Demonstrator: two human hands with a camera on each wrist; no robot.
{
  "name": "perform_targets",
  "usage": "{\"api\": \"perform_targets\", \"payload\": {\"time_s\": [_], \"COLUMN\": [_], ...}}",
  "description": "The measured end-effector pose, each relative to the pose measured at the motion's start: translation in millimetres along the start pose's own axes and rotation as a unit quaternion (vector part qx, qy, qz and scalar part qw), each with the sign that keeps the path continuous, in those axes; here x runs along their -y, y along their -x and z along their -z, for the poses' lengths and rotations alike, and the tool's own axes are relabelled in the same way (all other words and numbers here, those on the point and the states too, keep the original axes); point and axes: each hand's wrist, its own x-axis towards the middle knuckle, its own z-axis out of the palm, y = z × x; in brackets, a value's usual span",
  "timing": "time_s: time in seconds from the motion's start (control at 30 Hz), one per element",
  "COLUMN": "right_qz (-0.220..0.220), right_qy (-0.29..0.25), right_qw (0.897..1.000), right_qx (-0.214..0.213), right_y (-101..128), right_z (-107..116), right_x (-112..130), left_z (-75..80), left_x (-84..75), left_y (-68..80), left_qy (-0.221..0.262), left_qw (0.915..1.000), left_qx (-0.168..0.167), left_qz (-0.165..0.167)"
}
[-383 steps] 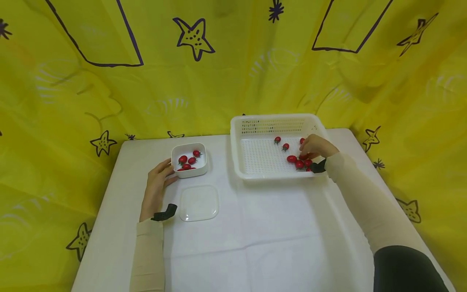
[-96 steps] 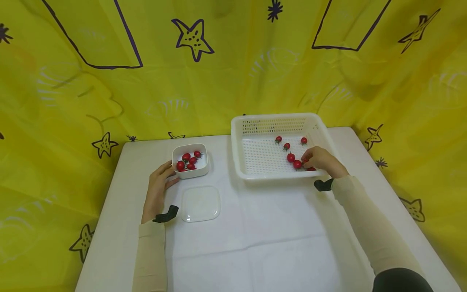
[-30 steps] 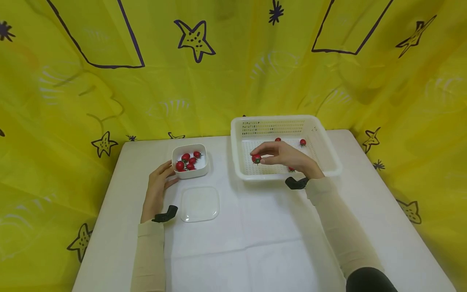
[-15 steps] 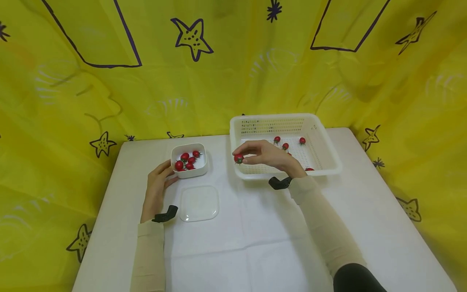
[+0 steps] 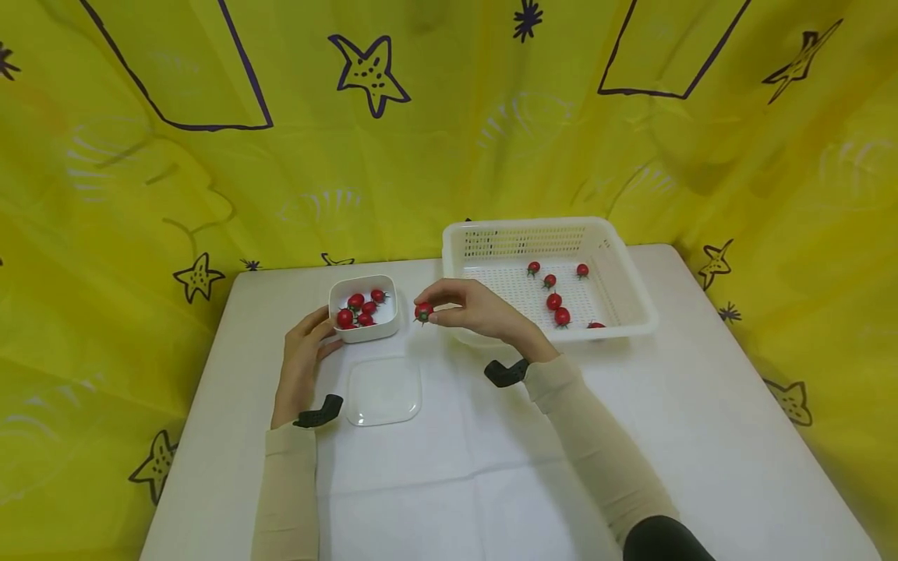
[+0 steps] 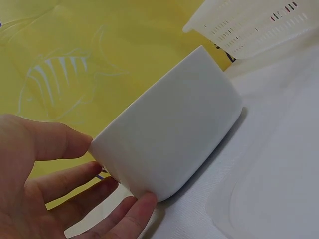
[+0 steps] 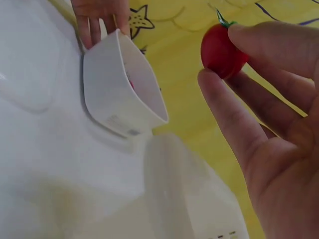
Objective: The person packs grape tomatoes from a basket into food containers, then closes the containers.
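Carried bowlward, red green-stemmed tomato [image 5: 422, 312] looks glossy.

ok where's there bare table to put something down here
Bare cloth lies across the near half of the table, in front of the clear lid and the basket, and left of the left hand. It is crowded between the bowl and basket, where the right hand holds a tomato.

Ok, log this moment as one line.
right hand: pinches cherry tomato, beside white bowl | left hand: touches bowl | basket: tomatoes inside
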Motion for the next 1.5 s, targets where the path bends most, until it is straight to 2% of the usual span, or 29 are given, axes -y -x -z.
{"api": "perform_targets", "payload": {"time_s": [0.4, 0.8, 1.07, 1.3, 1.5], "right_qz": [0.017, -0.016, -0.041, -0.038, -0.005], "right_qy": [0.010, 0.015, 0.042, 0.067, 0.098], "right_qw": [0.998, 0.991, 0.990, 0.991, 0.991], "right_qx": [-0.061, -0.134, -0.126, -0.108, -0.096], "right_y": [-31.2, -66.9, -90.8, -107.0, -116.8], "right_z": [-42.6, -66.8, -76.7, -90.3, -98.8], "right_x": [-1.1, -12.1, -16.9, -29.2, -38.9], "left_z": [-0.4, 0.4, 0.7, 0.1, -0.5], "left_x": [0.4, -0.5, 0.6, 0.3, 1.7], "left_y": [1.1, 0.0, -0.9, -0.6, -0.4], "left_qy": [-0.006, -0.006, 0.004, 0.014, 0.022], "left_qw": [1.0000, 1.0000, 0.9999, 0.9997, 0.9994], "left_qx": [-0.002, -0.002, 0.008, 0.007, 0.013], "left_qz": [-0.005, -0.004, -0.013, -0.020, -0.022]}}
